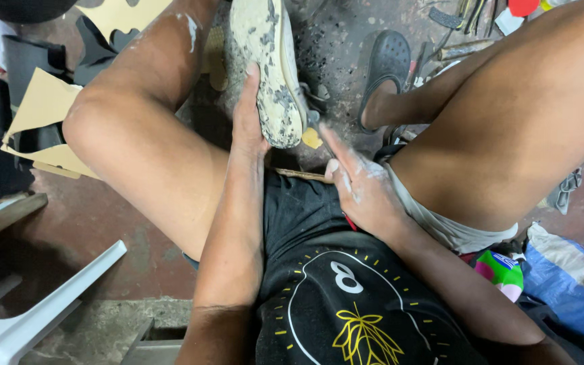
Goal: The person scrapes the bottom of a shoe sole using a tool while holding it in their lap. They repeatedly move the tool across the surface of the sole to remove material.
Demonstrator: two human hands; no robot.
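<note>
In the head view, looking straight down between the person's bare knees, the left hand (pixel 250 115) is pressing flat along the side of a shoe sole (pixel 272 67), fingers stretched up its edge and the thumb wrapping toward the heel end, so the sole is standing on edge above the dark floor (pixel 346 47), propped between the legs. The sole is showing a pale surface smeared with grey and white patches (glue or paste, by the look of it, though I cannot tell which), and it is probably light and fairly stiff, flexing a little along its length rather than flopping; the smeared face is likely tacky or slick, so the cleaner rim and the heel end, where the left hand is already bearing, are looking like the safest places to take hold. The right hand (pixel 359 186) is hovering just beside the heel, its fingers half open and dusted white, the index finger reaching toward the sole's lower edge; it is not closing on anything that I can make out, though a thin wooden stick (pixel 302 175) is lying just under its fingertips, across the black shorts. Around the legs, a dark clog (pixel 388 61) is sitting on one foot, brown card cut-outs (pixel 45 108) are lying at the left, and a blue sack (pixel 569 277) is resting at the right.
</note>
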